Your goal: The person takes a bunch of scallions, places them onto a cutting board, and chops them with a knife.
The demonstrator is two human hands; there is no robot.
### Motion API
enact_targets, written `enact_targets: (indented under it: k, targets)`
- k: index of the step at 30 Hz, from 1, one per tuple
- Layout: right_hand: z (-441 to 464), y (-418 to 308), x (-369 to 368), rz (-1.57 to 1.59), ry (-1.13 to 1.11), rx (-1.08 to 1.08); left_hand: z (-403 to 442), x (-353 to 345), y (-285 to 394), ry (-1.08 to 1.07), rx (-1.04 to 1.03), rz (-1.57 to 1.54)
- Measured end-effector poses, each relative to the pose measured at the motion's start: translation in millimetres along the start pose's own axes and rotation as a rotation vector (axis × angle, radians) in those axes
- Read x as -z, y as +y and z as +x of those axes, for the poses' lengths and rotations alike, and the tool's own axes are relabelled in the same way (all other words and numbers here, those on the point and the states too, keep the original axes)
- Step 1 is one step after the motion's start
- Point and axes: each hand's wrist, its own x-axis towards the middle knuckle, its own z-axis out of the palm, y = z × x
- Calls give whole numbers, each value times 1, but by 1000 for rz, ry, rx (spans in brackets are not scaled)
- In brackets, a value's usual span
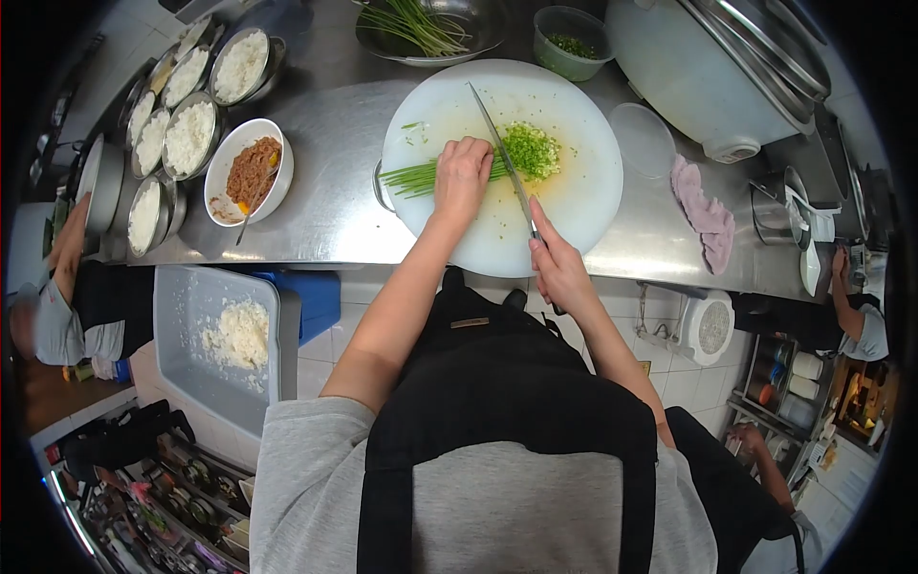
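Note:
On the round white cutting board (574, 206), my left hand (463, 177) presses a bundle of long green stalks (411, 179) flat, its fingers closed around them. My right hand (559, 263) grips the handle of a long knife (507, 158). The blade lies slantwise across the board, just right of my left fingertips, between the stalks and a heap of finely chopped green pieces (532, 151). A few cut bits are scattered over the board. Above it, a metal bowl (488, 33) holds more stalks, and a clear tub (572, 48) contains chopped greens.
Several bowls of rice (189, 136) and a white bowl of brown food (253, 172) stand left. A pink cloth (703, 215), clear lid (642, 141) and large cooker (712, 72) are right. A grey bin (177, 325) sits below. Other people are at both sides.

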Motion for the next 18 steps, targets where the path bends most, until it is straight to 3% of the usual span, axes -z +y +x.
enact_targets:
  k: [1, 3, 6, 12, 13, 15, 18]
  targets:
    - [3, 8, -1, -3, -1, 4, 1, 1, 0, -6, -4, 15]
    - [8, 37, -7, -241, 189, 600, 1, 2, 1, -8, -4, 43]
    - [9, 53, -14, -319, 280, 762, 0, -2, -1, -24, 1, 62]
    - [19, 28, -5, -169, 134, 447, -1, -1, 1, -24, 5, 55]
    - [17, 32, -6, -171, 133, 451, 0, -1, 1, -15, 4, 46]
    - [10, 50, -11, -324, 280, 777, 0, -1, 1, -10, 4, 47]
    - [18, 54, -17, -310, 285, 778, 1, -1, 2, -13, 6, 42]
